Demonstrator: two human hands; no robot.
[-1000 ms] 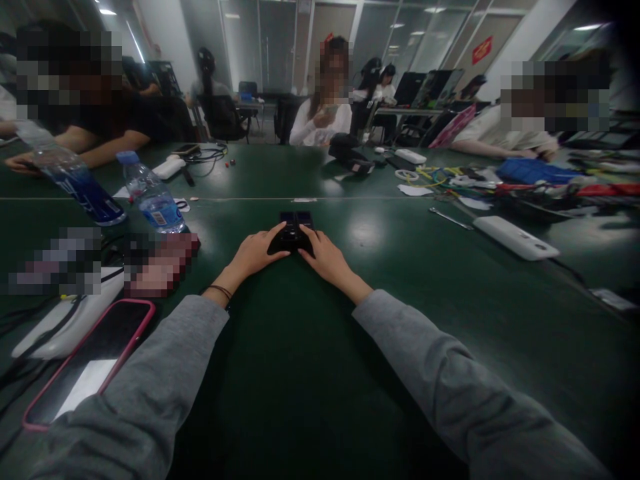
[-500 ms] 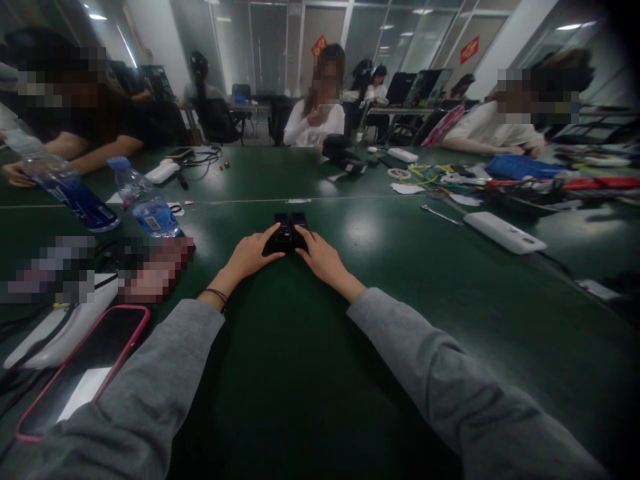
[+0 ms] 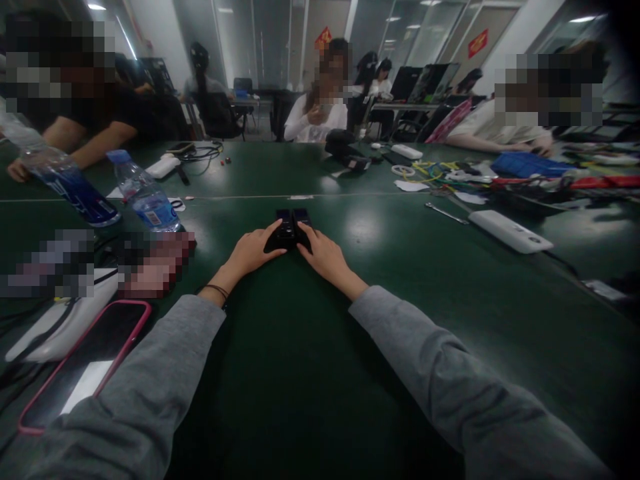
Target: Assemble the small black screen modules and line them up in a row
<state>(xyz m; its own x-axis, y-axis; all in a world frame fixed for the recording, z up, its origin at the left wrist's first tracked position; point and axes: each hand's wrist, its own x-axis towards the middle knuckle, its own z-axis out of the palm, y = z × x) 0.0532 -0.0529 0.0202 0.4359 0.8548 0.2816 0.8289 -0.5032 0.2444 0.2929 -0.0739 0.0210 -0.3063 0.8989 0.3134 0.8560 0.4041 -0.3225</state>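
Note:
Two small black devices lie side by side on the dark green table [image 3: 280, 373] in front of me. My left hand [image 3: 254, 249] grips the left black device [image 3: 285, 227], with thumb at its near end and fingers along its side. The right black device [image 3: 302, 217] is gripped by my right hand [image 3: 326, 257], whose fingers rest on its top and side. Both hands touch the devices from the outer sides, and a narrow gap shows between the two. My fingers partly hide each device.
At the left are two bottles [image 3: 150, 203], a pink-edged phone [image 3: 95, 360] and a white power strip. On the right lie a wrench [image 3: 447, 213], a white power strip [image 3: 510, 231] and tangled cables. Several people sit beyond the table.
The whole view has shifted slightly. Both hands stay on the two black devices, with no clear movement of the devices on the table.

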